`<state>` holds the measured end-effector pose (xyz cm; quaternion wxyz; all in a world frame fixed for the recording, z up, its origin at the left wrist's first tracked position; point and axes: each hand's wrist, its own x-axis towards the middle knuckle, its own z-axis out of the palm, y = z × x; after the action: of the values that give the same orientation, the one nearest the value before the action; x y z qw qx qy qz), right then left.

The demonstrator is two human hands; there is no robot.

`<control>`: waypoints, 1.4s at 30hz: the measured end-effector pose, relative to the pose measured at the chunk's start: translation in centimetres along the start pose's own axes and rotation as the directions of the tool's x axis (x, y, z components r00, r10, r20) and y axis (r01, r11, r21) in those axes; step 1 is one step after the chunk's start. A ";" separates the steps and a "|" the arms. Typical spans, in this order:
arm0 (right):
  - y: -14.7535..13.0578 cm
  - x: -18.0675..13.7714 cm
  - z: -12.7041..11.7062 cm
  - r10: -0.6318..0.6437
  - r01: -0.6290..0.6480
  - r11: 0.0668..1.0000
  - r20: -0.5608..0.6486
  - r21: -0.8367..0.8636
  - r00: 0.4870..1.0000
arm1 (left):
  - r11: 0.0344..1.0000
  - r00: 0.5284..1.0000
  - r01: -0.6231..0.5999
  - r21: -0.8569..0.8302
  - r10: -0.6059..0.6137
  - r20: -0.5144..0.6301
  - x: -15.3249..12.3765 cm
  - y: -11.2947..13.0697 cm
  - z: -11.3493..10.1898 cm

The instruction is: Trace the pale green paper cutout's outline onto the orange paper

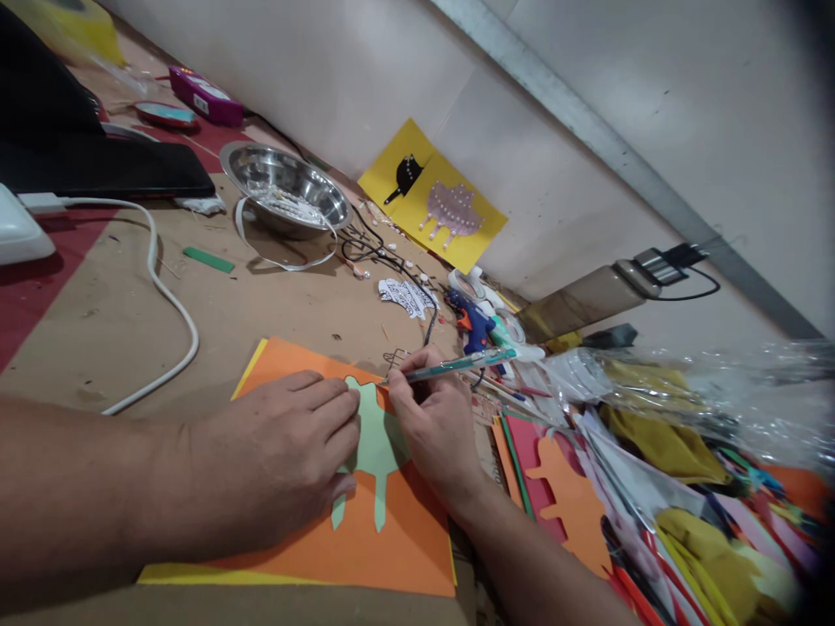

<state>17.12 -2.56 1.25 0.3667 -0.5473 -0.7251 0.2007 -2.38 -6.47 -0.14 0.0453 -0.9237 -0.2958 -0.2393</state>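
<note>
A light green paper cutout (374, 448) lies on a sheet of orange paper (397, 552), with a yellow sheet (196, 574) showing beneath its edges. My left hand (293, 452) rests flat over the left part of the cutout, pressing it down with fingers stretched out. Between the fingers of my right hand (437, 417) is a teal pen (463, 361). Its tip meets the top edge of the cutout, where a dark line shows. Part of the cutout's left side is hidden under my left hand.
A steel bowl (287, 187) of small white pieces stands behind the paper. A blue glue gun (476, 323) and a bottle (580, 300) are at the right, near coloured papers and cloth. Yellow craft cards (434, 196) lean on the wall. A white cable (176, 374) curves at left.
</note>
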 end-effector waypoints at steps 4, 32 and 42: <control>0.0 0.0 0.1 0.008 -0.008 1.000 -0.002 0.010 1.000 | 1.000 1.000 0.001 0.017 -0.001 -0.014 0.1 0.0 0.0; 0.0 -0.1 0.2 -0.009 0.008 0.999 0.027 0.035 1.000 | 1.000 1.000 -0.001 0.011 0.001 0.005 0.0 0.0 0.0; 0.2 0.0 0.1 -0.020 0.019 1.000 0.014 0.008 1.000 | 1.000 1.000 0.006 0.001 -0.006 -0.009 0.1 0.1 0.1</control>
<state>17.19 -2.47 1.07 0.3657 -0.5372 -0.7321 0.2039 -2.26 -6.46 -0.20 0.0464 -0.9217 -0.2983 -0.2436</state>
